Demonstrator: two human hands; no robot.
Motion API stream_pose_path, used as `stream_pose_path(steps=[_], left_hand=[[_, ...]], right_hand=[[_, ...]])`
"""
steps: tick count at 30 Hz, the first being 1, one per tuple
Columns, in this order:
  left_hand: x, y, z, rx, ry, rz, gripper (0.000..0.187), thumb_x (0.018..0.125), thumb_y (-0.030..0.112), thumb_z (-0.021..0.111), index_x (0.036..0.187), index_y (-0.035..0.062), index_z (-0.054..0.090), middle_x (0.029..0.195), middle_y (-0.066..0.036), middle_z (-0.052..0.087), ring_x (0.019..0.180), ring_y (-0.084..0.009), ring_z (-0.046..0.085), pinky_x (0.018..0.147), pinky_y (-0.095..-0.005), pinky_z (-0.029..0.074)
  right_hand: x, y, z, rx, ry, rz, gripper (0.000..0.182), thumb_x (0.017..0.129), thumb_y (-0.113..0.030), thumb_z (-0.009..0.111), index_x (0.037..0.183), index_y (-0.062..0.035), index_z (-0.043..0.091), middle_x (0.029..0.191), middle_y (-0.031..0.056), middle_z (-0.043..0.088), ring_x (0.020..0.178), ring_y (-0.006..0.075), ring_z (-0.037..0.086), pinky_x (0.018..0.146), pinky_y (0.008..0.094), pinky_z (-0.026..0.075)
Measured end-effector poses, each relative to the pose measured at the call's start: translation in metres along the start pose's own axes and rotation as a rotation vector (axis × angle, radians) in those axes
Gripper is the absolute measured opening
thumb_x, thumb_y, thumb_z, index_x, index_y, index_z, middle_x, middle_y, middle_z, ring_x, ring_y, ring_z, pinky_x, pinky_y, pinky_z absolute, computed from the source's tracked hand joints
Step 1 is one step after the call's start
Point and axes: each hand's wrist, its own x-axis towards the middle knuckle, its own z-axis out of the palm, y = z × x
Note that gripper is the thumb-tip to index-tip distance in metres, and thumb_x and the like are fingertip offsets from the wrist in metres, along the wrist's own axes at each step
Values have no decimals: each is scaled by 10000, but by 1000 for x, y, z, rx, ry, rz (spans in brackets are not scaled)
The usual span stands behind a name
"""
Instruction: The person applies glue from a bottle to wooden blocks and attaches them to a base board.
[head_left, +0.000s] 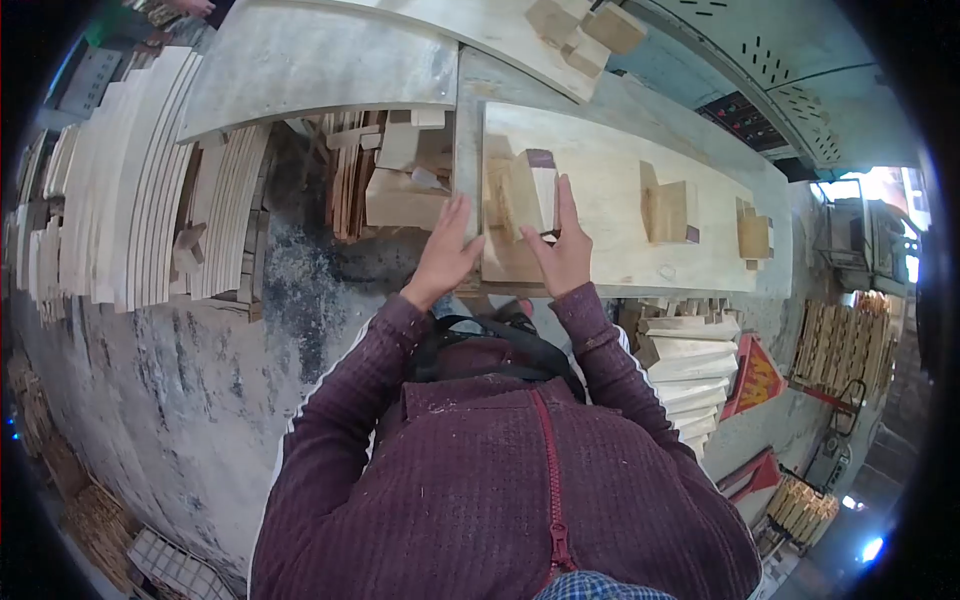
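Observation:
My right hand (566,243) is at the near end of a wooden block (534,190) with a purple-marked end. Its fingers stretch along the block's right side, with the thumb apart at the near end; it appears to touch the block without wrapping round it. The block rests on a pale wooden board (610,180). My left hand (443,257) is open by the board's left edge, fingers extended and nothing in them. Farther right on the same board sit a second wooden block (672,212) and a smaller block (754,238).
Stacked wooden boards (140,180) stand to the left. A wide panel (330,60) lies at the upper left. More wood blocks (590,35) sit at the back. A green machine housing (790,70) borders the upper right. Below the right side are stacked pale pieces (688,370) and a red cart part (752,378).

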Motion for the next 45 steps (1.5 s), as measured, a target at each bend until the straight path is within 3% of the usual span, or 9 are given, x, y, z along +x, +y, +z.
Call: stream_pose_path(steps=[10, 13, 19, 21, 23, 25, 32, 34, 45], left_hand=[[19, -19, 18, -75, -108, 75, 654, 869, 118, 512, 1420, -37, 196, 1490, -226, 178, 1394, -336, 150, 1120, -370, 175], [19, -26, 16, -296, -29, 104, 655, 855, 86, 517, 1419, -34, 205, 1494, -217, 177, 1397, -319, 154, 1122, -369, 166], [15, -29, 11, -228, -95, 135, 645, 855, 50, 504, 1425, -18, 210, 1506, -202, 144, 1407, -296, 128, 1125, -361, 158], [14, -28, 8, -272, -110, 135, 656, 829, 27, 498, 1415, -34, 209, 1499, -222, 133, 1390, -362, 135, 1126, -395, 166], [13, -27, 6, -250, -105, 138, 661, 828, 29, 501, 1417, -32, 206, 1501, -216, 135, 1390, -362, 134, 1125, -398, 165], [14, -28, 10, -229, -103, 141, 666, 826, 31, 503, 1418, -31, 203, 1503, -209, 137, 1391, -362, 133, 1125, -402, 164], [13, -23, 17, -92, -91, 110, 674, 835, 45, 495, 1425, -23, 176, 1507, -205, 112, 1397, -366, 96, 1123, -428, 154], [12, -21, 16, -89, -96, 90, 674, 835, 44, 493, 1425, -23, 174, 1508, -203, 107, 1397, -368, 91, 1123, -431, 152], [9, -17, 18, -181, -88, 83, 726, 829, 48, 510, 1442, -4, 124, 1523, -180, 61, 1411, -340, 34, 1098, -554, 81]], right_hand=[[12, -33, 26, -68, 18, 194, 815, 766, -83, 685, 1429, -10, 216, 1344, 215, 448, 1090, 288, 579, 794, 319, 512], [12, -30, 34, -151, 93, 48, 798, 781, -80, 674, 1432, -20, 216, 1355, 213, 435, 1106, 291, 567, 789, 321, 520], [10, -32, 51, -133, 75, 127, 797, 793, -74, 663, 1441, -42, 201, 1384, 205, 398, 1151, 321, 529, 802, 333, 526], [7, -30, 57, -178, 88, 98, 807, 792, -75, 665, 1445, -47, 190, 1385, 203, 397, 1152, 323, 527, 799, 335, 529], [5, -30, 60, -225, 98, 71, 818, 792, -76, 666, 1448, -51, 179, 1387, 201, 396, 1153, 325, 525, 796, 337, 532], [5, -38, 59, -123, 103, 163, 815, 781, -38, 674, 1440, -23, 194, 1429, 180, 355, 1206, 275, 495, 891, 305, 482], [5, -27, 58, -82, 79, 113, 830, 786, -76, 674, 1449, -56, 176, 1412, 173, 377, 1178, 300, 514, 802, 322, 539], [5, -28, 60, -86, 91, 142, 823, 789, -46, 685, 1445, -34, 189, 1439, 152, 351, 1205, 216, 486, 818, 287, 526], [4, -22, 57, -61, 81, 165, 821, 785, -40, 683, 1445, -42, 195, 1432, 149, 365, 1136, 201, 539, 825, 282, 516]])
